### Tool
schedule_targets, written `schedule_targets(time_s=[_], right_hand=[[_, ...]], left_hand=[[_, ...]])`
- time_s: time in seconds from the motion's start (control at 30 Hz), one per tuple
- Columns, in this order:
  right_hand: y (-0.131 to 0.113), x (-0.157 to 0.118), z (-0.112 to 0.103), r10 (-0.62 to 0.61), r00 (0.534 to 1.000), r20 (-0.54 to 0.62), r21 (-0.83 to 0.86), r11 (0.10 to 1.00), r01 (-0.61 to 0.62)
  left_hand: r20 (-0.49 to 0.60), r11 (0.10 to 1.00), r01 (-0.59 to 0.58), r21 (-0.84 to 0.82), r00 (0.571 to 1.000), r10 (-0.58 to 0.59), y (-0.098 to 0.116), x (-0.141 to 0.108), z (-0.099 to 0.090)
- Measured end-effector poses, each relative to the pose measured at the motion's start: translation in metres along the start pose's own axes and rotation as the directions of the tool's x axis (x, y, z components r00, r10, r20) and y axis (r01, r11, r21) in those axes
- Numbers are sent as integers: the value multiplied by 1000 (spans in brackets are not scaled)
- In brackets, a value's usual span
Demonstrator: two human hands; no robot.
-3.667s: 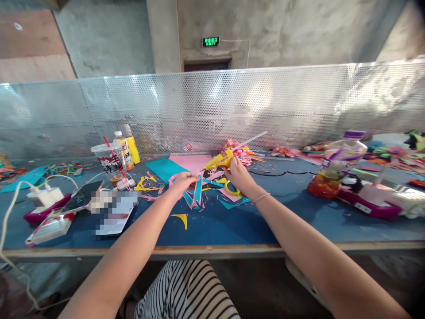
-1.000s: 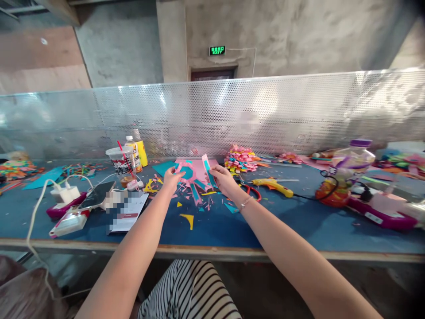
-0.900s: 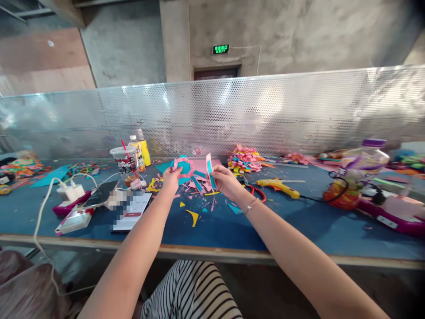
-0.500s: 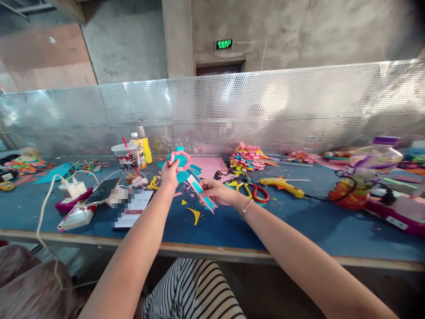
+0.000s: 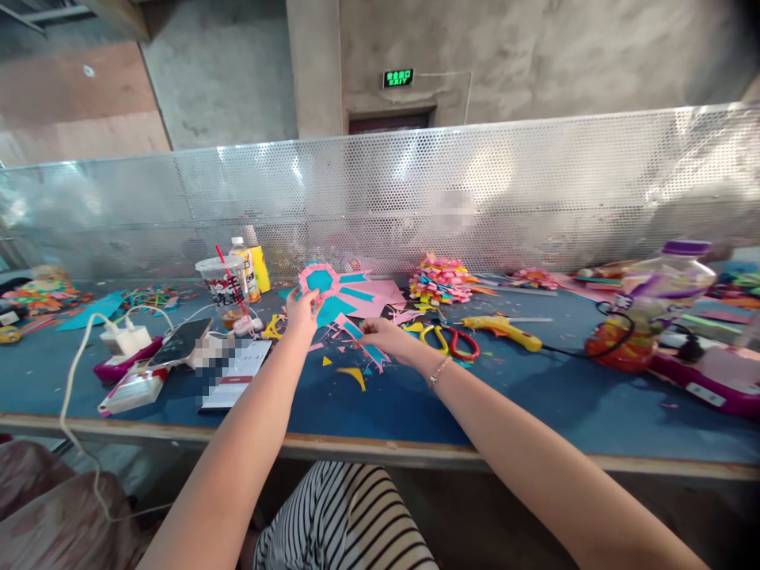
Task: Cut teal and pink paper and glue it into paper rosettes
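Your left hand (image 5: pixel 302 309) grips the paper rosette (image 5: pixel 319 282) at its lower edge, thumb across the front and the fingers mostly hidden behind. The rosette has a pink pleated rim, a teal centre and forked teal-and-pink tails directed to the right. It is positioned above the teal and pink paper at the middle of the workbench (image 5: pixel 416 404).

Your right hand (image 5: pixel 385 340) has its fingers bent and drawn together at the upper edge of the notched ribbon strip (image 5: pixel 369 347); whether they pinch it cannot be told. The strip is teal with pink borders and lies diagonally, below the rosette tails.

Scissors (image 5: pixel 465 346) with yellow and red handle loops lie just beside your right wrist. The yellow glue gun (image 5: pixel 504 328) lies further right, nozzle directed left. Behind the scissors is the pile of folded paper pieces (image 5: pixel 442 281).
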State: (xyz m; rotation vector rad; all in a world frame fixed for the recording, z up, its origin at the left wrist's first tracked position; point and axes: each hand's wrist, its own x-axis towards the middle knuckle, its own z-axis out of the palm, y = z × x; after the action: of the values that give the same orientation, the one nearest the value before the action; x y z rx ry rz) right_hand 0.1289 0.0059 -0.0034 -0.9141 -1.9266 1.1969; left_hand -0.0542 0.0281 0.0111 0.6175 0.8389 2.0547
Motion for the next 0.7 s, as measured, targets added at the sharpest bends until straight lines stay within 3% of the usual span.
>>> schedule_targets(time_s=[0.13, 0.23, 0.5, 0.7], right_hand=[[12, 9, -1, 15, 986, -165, -39, 999, -22], [16, 14, -1, 39, 972, -231, 74, 997, -22], [11, 13, 2, 36, 967, -252, 319, 946, 48], [-1, 6, 10, 50, 976, -212, 557, 827, 78]], left_hand=[[84, 1000, -5, -16, 996, 6, -1, -6, 5], [140, 999, 29, -18, 990, -26, -2, -13, 9], [287, 999, 39, -11, 957, -34, -5, -27, 19], [242, 1000, 5, -21, 970, 0, -8, -30, 21]])
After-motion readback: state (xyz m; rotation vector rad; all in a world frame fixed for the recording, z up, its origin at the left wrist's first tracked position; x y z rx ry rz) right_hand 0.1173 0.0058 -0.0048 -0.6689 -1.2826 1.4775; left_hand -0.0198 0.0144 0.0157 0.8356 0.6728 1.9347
